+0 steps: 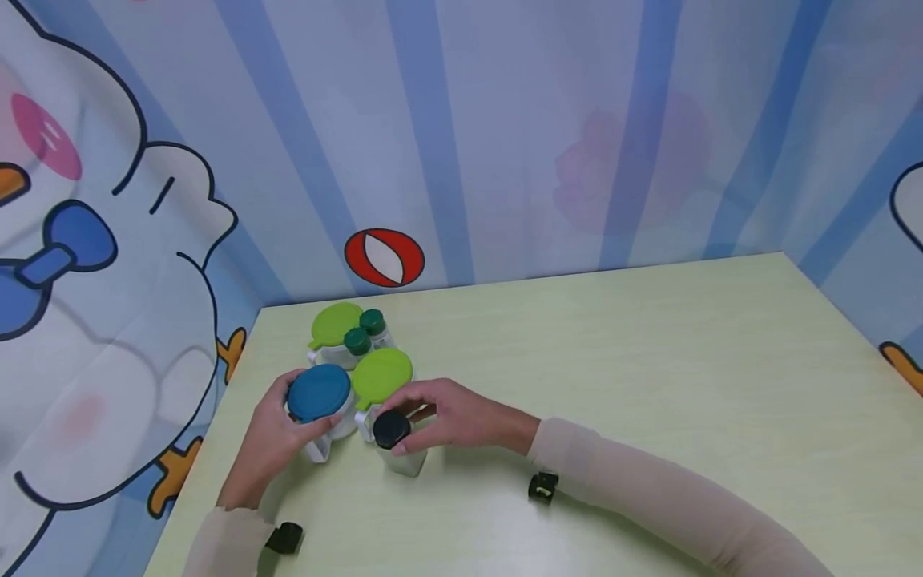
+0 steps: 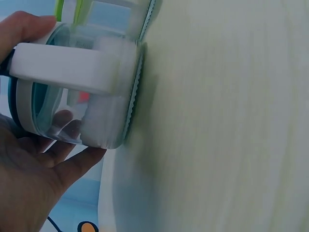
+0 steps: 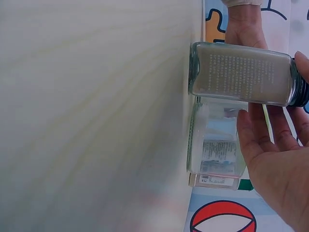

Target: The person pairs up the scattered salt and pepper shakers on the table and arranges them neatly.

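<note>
My left hand [image 1: 268, 433] grips a clear jar with a blue lid [image 1: 319, 393], thumb and fingers around its upper part. In the left wrist view, white contents fill the lower part of this jar [image 2: 104, 116], and a white handle [image 2: 63, 67] juts from its side. My right hand [image 1: 465, 413] holds a square glass seasoning bottle with a black cap [image 1: 392, 429], thumb and fingers about its top. Pale contents and small printed text show on the bottle [image 3: 241, 75] in the right wrist view. Its base is at the tabletop, beside the jars.
Behind the bottle stands a jar with a green lid [image 1: 384, 375]; another green-lidded jar [image 1: 336, 324] is farther back. Two small bottles with dark green caps [image 1: 356, 341] are beside that one. The pale table [image 1: 613, 361] meets a printed cloth wall [image 1: 505, 160].
</note>
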Demonstrator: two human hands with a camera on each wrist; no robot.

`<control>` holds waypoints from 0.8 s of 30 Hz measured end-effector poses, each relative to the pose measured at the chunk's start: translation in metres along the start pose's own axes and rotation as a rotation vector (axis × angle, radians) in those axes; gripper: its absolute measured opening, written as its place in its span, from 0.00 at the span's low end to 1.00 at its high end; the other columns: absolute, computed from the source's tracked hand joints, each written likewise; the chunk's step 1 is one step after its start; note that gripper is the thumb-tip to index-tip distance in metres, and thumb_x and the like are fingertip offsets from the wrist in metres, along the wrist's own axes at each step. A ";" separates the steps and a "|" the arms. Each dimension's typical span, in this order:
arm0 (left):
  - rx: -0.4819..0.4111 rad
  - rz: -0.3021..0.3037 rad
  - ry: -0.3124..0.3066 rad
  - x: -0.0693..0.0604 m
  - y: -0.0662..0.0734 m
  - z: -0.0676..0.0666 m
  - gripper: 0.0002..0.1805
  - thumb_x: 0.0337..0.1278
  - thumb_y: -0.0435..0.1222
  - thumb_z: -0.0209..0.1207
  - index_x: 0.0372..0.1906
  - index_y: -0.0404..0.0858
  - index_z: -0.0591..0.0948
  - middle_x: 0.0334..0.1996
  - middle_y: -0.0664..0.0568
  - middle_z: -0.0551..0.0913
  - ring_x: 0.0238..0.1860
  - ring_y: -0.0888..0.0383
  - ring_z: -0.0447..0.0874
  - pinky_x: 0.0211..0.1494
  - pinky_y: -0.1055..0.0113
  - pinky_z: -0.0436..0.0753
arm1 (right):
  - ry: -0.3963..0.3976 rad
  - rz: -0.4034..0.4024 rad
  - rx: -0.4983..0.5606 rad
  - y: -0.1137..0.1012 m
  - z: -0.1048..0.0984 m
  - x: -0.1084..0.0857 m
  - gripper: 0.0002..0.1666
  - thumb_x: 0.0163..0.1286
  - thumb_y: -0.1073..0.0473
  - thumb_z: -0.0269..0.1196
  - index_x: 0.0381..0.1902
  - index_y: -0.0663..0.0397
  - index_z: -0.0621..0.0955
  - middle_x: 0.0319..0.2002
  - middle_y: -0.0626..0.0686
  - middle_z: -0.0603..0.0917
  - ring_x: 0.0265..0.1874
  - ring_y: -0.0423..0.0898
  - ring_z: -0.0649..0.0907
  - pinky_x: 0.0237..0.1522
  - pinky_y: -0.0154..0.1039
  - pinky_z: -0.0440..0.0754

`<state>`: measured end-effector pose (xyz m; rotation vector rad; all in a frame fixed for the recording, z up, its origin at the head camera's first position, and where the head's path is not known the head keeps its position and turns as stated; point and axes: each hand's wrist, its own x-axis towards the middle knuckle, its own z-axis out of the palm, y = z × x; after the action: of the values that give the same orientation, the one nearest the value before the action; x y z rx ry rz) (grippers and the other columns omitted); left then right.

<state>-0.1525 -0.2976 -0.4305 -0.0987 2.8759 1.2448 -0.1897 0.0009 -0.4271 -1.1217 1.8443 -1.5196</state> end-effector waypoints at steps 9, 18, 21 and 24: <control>-0.002 -0.020 0.015 -0.008 0.008 -0.011 0.55 0.53 0.49 0.74 0.76 0.30 0.54 0.74 0.30 0.59 0.71 0.31 0.61 0.71 0.33 0.65 | 0.049 -0.018 -0.035 -0.006 -0.007 -0.008 0.26 0.63 0.59 0.74 0.58 0.45 0.82 0.50 0.42 0.85 0.52 0.41 0.83 0.60 0.38 0.81; 0.028 0.005 0.037 -0.017 0.025 -0.024 0.54 0.53 0.48 0.74 0.75 0.28 0.56 0.72 0.30 0.62 0.68 0.31 0.64 0.69 0.32 0.67 | 0.135 -0.013 -0.044 -0.014 -0.027 -0.025 0.24 0.61 0.58 0.75 0.55 0.40 0.84 0.49 0.43 0.86 0.50 0.43 0.83 0.59 0.42 0.82; 0.041 0.034 0.051 -0.018 0.031 -0.027 0.53 0.53 0.47 0.74 0.75 0.27 0.57 0.71 0.29 0.63 0.68 0.30 0.65 0.68 0.31 0.68 | 0.158 -0.003 -0.038 -0.018 -0.035 -0.032 0.23 0.61 0.58 0.75 0.54 0.40 0.84 0.49 0.44 0.86 0.51 0.44 0.83 0.59 0.43 0.82; 0.056 0.052 0.063 -0.018 0.037 -0.030 0.53 0.53 0.48 0.74 0.74 0.27 0.57 0.71 0.29 0.63 0.67 0.30 0.66 0.67 0.31 0.69 | 0.179 0.017 -0.036 -0.021 -0.041 -0.040 0.23 0.60 0.58 0.76 0.53 0.40 0.84 0.49 0.45 0.85 0.51 0.45 0.83 0.59 0.44 0.82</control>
<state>-0.1360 -0.2933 -0.3826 -0.0636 2.9834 1.1884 -0.1944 0.0561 -0.4020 -1.0119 2.0006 -1.6291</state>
